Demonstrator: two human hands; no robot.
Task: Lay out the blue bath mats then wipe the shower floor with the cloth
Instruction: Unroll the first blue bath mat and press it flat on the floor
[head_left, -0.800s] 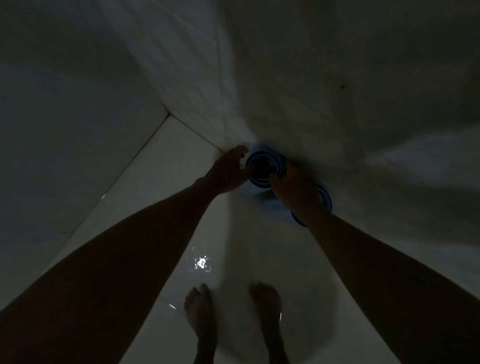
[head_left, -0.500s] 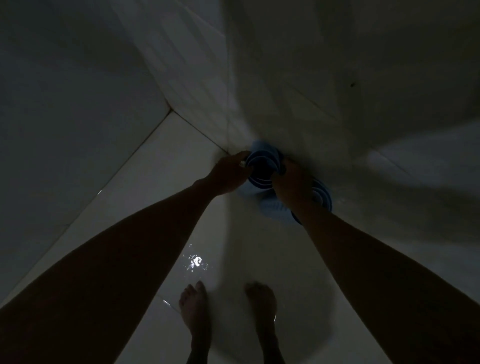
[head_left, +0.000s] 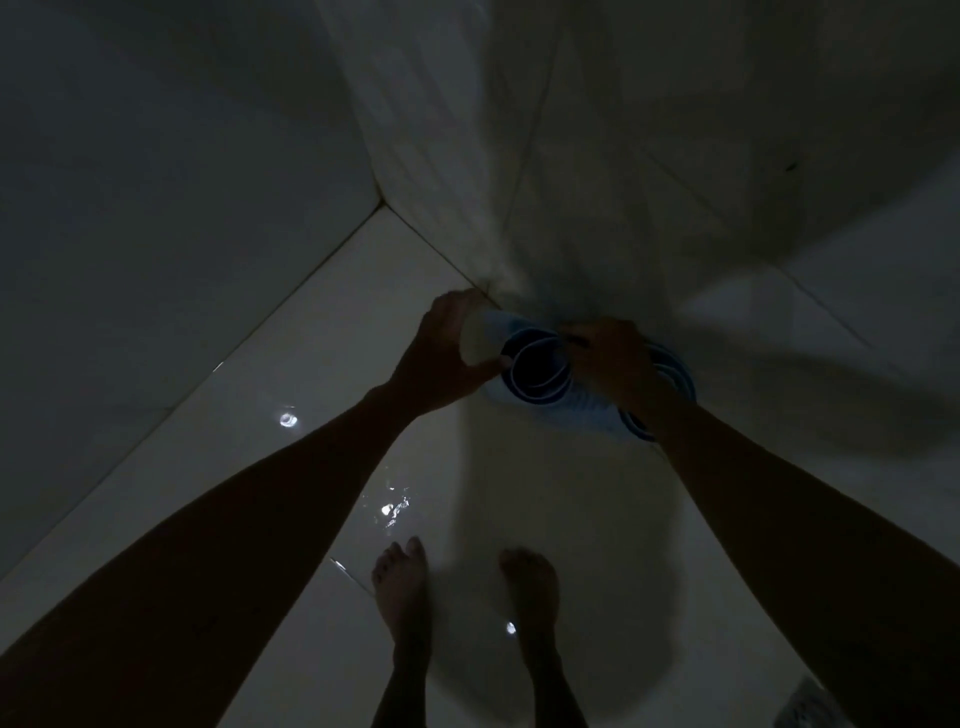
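The scene is very dark. Rolled blue bath mats (head_left: 540, 371) stand against the wall where it meets the pale shower floor (head_left: 322, 374). The nearer roll shows its coiled end with a light edge. My left hand (head_left: 447, 356) grips the left side of that roll, fingers curled over its top. My right hand (head_left: 613, 358) grips its right side. A second blue roll (head_left: 672, 371) shows behind my right wrist. No cloth can be made out.
Tiled walls meet in a corner (head_left: 382, 205) at the upper left. My bare feet (head_left: 402, 587) stand on the wet, glossy floor, which shows small bright reflections. A patterned object (head_left: 808, 706) shows at the bottom right corner.
My left hand went from touching the roll's side to curling round it. Both hands now hold the roll, which has shifted slightly left. The camera has tilted a little.
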